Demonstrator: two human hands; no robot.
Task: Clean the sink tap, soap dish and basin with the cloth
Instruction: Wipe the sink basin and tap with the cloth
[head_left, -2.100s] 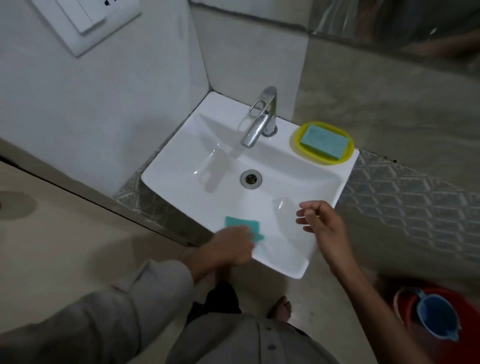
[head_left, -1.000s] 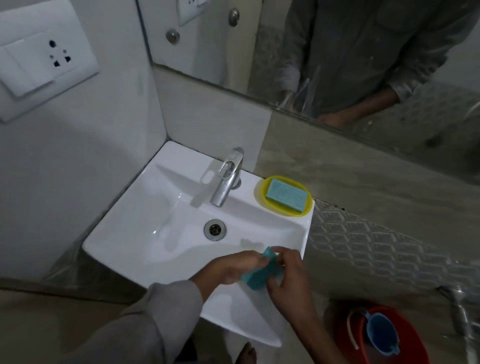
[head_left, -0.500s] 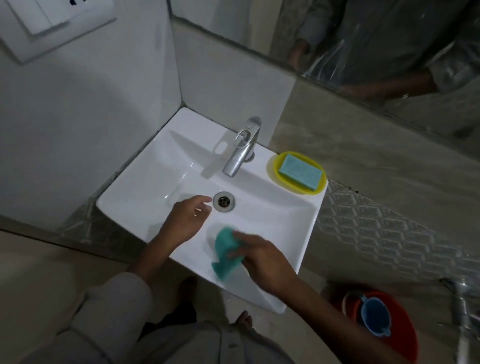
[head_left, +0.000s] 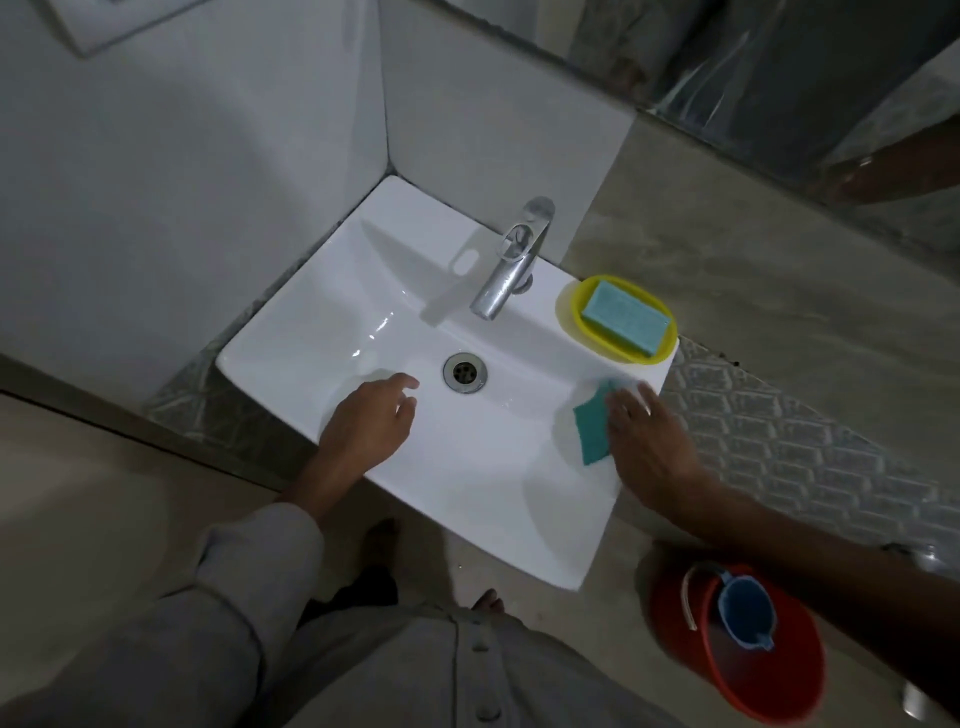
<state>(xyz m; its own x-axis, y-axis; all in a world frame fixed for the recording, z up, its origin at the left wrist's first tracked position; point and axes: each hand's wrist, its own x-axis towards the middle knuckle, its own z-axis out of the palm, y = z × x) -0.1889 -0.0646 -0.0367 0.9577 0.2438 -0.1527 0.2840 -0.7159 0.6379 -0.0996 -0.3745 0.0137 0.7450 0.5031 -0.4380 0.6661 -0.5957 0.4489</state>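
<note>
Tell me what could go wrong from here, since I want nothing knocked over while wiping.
The right hand presses the cloth on the basin rim just below the soap dish; a further stroke might nudge it off the corner. The bucket on the floor stands close underfoot.

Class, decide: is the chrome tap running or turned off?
Off, as far as shows. No stream falls from the chrome tap, and the white ceramic basin around the metal drain holds no pooled water.
</note>
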